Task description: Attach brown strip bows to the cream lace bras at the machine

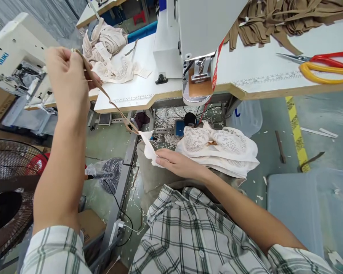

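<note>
My left hand [71,74], raised at the left, is closed on one end of a brown strap [114,106]. The strap slants down, partly twisted, to a white scallop-edged piece of bra fabric [148,146] above my lap. My right hand [174,161] grips that fabric, thumb and fingers together; where its rest lies is hidden. Just right of this hand, a stack of white lace bras [217,148] lies on my lap, with a small brown bit in the middle of the top one. The sewing machine [200,78] stands ahead, a red ribbon [214,76] hanging by its needle area.
Scissors with red and yellow handles [326,70] and a pile of brown straps [268,23] lie on the table at right. More pale bras [114,49] are heaped at back left. A fan [11,186] stands at left, a plastic bin [297,209] at right.
</note>
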Tool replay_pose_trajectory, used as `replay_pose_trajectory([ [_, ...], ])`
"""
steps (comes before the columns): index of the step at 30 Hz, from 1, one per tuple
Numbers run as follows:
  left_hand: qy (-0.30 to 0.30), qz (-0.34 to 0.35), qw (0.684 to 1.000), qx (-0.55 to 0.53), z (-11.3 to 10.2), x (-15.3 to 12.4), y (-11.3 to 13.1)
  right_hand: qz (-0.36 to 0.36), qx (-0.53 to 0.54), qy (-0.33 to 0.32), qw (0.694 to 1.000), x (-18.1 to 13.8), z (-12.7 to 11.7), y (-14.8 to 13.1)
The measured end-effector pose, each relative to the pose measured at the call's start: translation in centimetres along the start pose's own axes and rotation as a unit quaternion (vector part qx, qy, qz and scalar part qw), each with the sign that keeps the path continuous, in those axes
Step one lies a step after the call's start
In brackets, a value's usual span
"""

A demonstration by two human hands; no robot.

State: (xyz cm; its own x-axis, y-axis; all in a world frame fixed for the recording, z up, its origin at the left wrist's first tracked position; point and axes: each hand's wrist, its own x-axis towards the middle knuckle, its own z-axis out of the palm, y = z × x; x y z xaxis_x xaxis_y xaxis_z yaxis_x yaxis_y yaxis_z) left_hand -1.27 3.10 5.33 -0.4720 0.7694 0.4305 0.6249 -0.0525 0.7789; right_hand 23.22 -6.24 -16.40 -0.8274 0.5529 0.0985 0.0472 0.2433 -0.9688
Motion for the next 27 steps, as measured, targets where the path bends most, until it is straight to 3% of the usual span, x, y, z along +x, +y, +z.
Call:
replay_pose_trajectory([
  [3, -0.124, 0.063, 0.988, -0.06, 0.3, -3.4, 1.9, -0.001, -0.019, 0.118, 0.993, 1.8, -1.0, -1.7],
  [6, -0.228, 0.114, 0.962, -0.093, 1.5, -6.9, 3.6, -0.079, -0.018, 0.247, 0.966, 4.0, -3.0, -4.7],
  [9, -0.241, 0.137, 0.954, -0.112, 3.1, -9.4, 4.4, -0.158, -0.043, 0.275, 0.948, 4.9, -5.1, -7.8],
  [12, -0.236, 0.136, 0.948, -0.167, 4.8, -11.6, 3.7, -0.15, 0.002, 0.26, 0.954, 3.7, -6.6, -9.8],
  [15, -0.363, 0.113, 0.9, -0.213, 6.5, -13.9, 1.7, -0.104, 0.104, 0.304, 0.941, 1.5, -8.2, -10.6],
  [17, -0.44, 0.095, 0.87, -0.199, 7.5, -15.4, 0.5, -0.099, 0.1, 0.362, 0.922, 0.1, -9.6, -10.9],
  [21, -0.386, 0.117, 0.903, -0.147, 7.8, -16.8, 0.8, -0.114, 0.0, 0.445, 0.888, -2.0, -12.7, -12.0],
  [24, -0.417, 0.159, 0.889, -0.101, 7.0, -16.7, 2.8, -0.112, 0.014, 0.439, 0.891, -3.2, -13.8, -13.6],
  [27, -0.344, 0.205, 0.906, -0.14, 6.6, -16.2, 5.4, -0.12, 0.017, 0.406, 0.906, -3.9, -13.7, -16.1],
])
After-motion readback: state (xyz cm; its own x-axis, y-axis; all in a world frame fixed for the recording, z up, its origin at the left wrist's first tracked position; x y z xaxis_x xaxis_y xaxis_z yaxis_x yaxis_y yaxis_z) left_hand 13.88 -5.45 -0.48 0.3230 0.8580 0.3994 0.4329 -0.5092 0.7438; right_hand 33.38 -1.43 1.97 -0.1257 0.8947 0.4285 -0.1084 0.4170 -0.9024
